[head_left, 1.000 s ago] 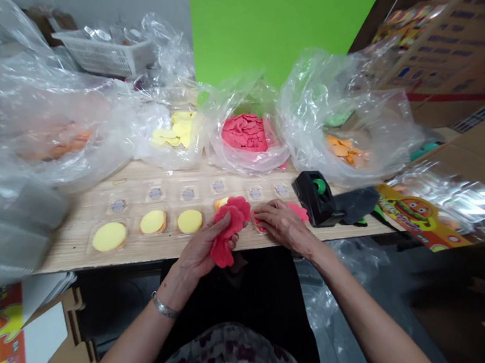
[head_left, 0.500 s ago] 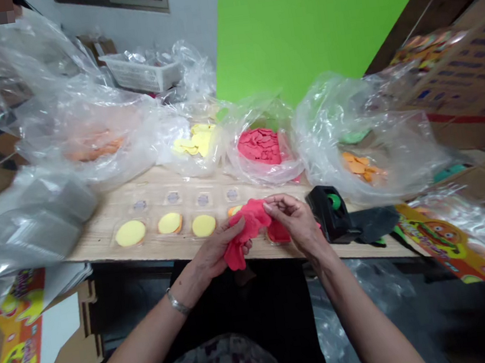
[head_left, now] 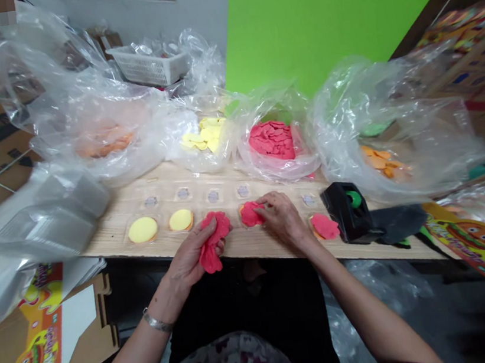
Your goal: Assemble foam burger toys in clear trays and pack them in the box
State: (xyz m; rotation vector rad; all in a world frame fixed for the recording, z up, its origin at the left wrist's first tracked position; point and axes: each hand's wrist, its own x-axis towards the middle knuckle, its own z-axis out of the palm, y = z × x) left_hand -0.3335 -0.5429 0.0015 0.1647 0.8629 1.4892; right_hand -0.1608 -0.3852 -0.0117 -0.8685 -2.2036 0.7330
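My left hand [head_left: 189, 253] is closed round several thin red wavy-edged pieces [head_left: 211, 254], above the table's front edge. With its fingertips, my right hand [head_left: 285, 218] pinches another red wavy-edged piece [head_left: 251, 213], which lies over an orange layer in a clear plastic container. Round yellow pieces [head_left: 143, 229] top the two containers at the left end of the row. A further red wavy piece [head_left: 324, 226] sits on a container beyond my right hand. Whatever lies behind my left hand is partly hidden.
Plastic bags along the back hold orange pieces [head_left: 107, 141], yellow pieces [head_left: 205, 134], red pieces [head_left: 273, 140] and more orange pieces [head_left: 385, 161]. A black tape dispenser [head_left: 348, 214] stands at the right. Stacked clear containers [head_left: 47, 225] lie at the left, above a cardboard box [head_left: 86, 351].
My hands have moved apart. The right one has brought a red piece onto a container; the left one has drawn back left with the other red pieces. The view has shifted slightly.
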